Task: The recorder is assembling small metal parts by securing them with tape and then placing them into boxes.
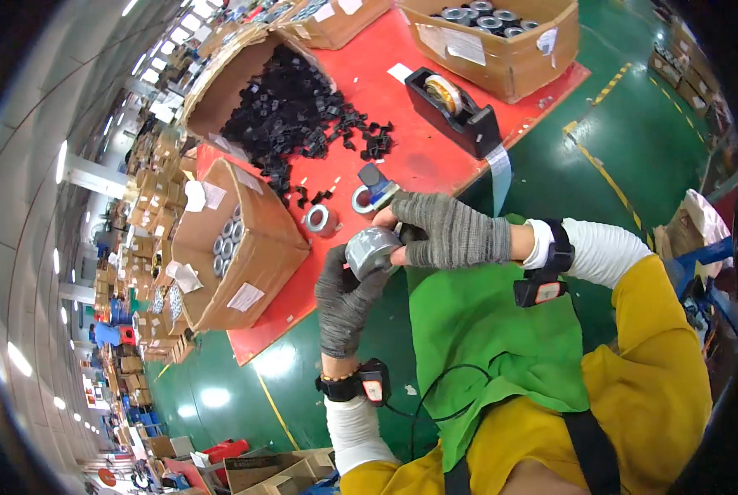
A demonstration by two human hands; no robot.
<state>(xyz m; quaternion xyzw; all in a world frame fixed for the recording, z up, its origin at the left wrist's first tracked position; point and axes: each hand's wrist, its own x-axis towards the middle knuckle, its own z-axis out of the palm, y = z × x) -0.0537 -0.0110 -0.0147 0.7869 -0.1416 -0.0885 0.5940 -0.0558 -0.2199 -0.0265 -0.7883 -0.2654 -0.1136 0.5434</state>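
A short grey cylinder with a pale flat face is held between my two hands over the table's front edge. My left hand, in a grey knitted fingerless glove, is closed round its lower left side. From the right my right hand, gloved alike, grips its edge with thumb and fingertips; something dark shows by those fingers, too small to name. Just beyond lie a silver ring-shaped part, a second ring and a blue and dark block-like thing.
On the red table, black plastic clips spill from a tipped carton. A carton with ring parts stands at left, another at the back right. A black tape dispenser sits near the right edge, tape hanging down.
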